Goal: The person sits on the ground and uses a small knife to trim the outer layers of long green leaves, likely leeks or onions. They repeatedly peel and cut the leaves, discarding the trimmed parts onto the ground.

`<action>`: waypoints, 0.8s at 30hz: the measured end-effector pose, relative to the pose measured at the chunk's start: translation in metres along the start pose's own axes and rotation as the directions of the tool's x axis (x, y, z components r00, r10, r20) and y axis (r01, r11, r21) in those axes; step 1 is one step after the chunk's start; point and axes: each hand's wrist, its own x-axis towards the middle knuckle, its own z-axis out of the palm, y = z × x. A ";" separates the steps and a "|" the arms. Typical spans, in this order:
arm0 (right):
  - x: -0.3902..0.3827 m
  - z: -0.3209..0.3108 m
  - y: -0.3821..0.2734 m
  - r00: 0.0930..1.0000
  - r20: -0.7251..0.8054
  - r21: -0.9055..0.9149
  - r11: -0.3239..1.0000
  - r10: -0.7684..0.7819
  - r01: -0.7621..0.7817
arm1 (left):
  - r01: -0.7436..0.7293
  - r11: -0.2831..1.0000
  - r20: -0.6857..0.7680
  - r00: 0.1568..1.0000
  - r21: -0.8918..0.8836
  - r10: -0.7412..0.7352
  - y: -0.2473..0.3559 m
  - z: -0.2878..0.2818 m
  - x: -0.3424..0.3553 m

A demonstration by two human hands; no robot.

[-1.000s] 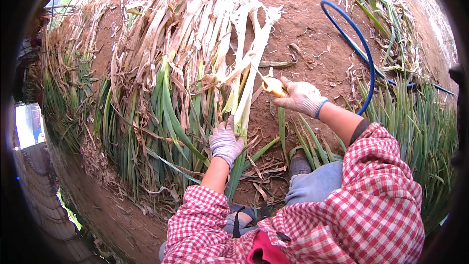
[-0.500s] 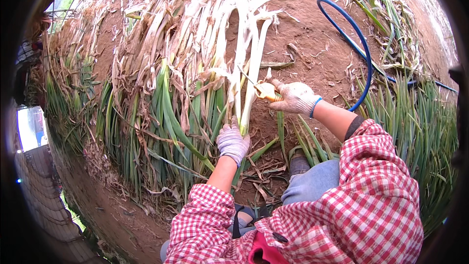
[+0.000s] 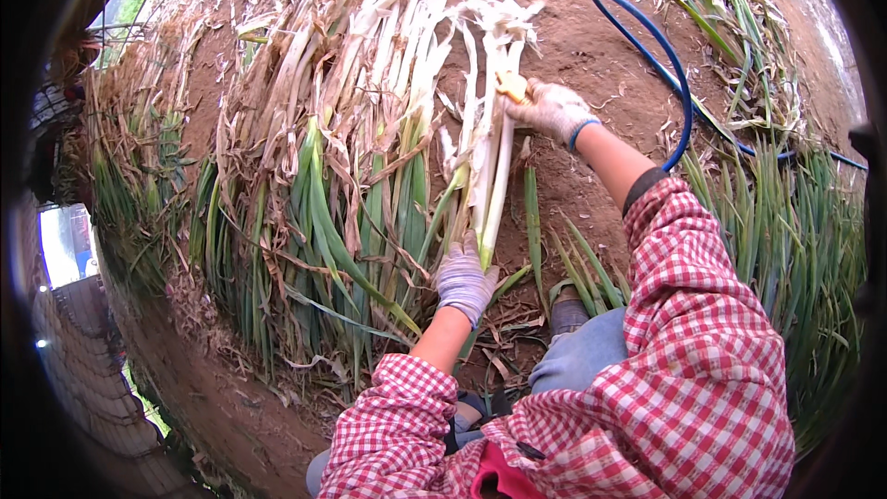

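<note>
My left hand (image 3: 462, 277), in a pale knitted glove, is closed on the lower green part of a few long leeks (image 3: 496, 203), whose white ends and shaggy roots lie away from me. Higher up these stalks, near the roots, my gloved right hand (image 3: 547, 109) is closed around a yellow hand tool (image 3: 511, 86), held over the white part. The tool's tip is hard to make out against the pale leaves. A broad pile of leeks with dry, brown outer leaves (image 3: 305, 194) lies beside them on the left.
A blue hose (image 3: 682, 83) loops on the brown soil (image 3: 573, 28) at the right, passing behind my right arm. More leeks lie in rows at the upper right (image 3: 739, 55) and lower right (image 3: 776, 259). My bent knee (image 3: 573, 360) is below the soil patch.
My right hand with the yellow tool has moved up toward the root ends. My left hand has shifted right along with the held leeks. The hose loop has shifted slightly left in view.
</note>
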 end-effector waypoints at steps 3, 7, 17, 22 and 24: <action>0.015 0.013 0.022 0.996 -0.055 0.017 0.997 -0.068 0.069 | -0.056 0.992 0.029 0.998 -0.116 0.060 0.012 0.002 -0.001; -0.068 0.033 -0.042 0.896 0.404 -0.171 0.946 -0.186 0.274 | -0.181 0.956 0.201 0.952 -0.232 0.229 0.013 0.038 -0.011; -0.046 0.046 -0.035 0.859 0.438 -0.155 0.919 -0.266 0.363 | -0.286 0.815 -0.242 0.952 -0.504 0.185 -0.011 -0.002 0.012; -0.012 0.022 -0.057 0.925 0.308 -0.182 0.940 -0.224 0.288 | -0.229 0.869 -0.497 0.868 -0.438 -0.022 -0.055 -0.064 0.093; 0.014 0.025 -0.049 0.953 0.209 -0.108 0.963 -0.220 0.246 | -0.013 1.000 -0.562 0.827 0.026 0.025 -0.082 -0.062 0.130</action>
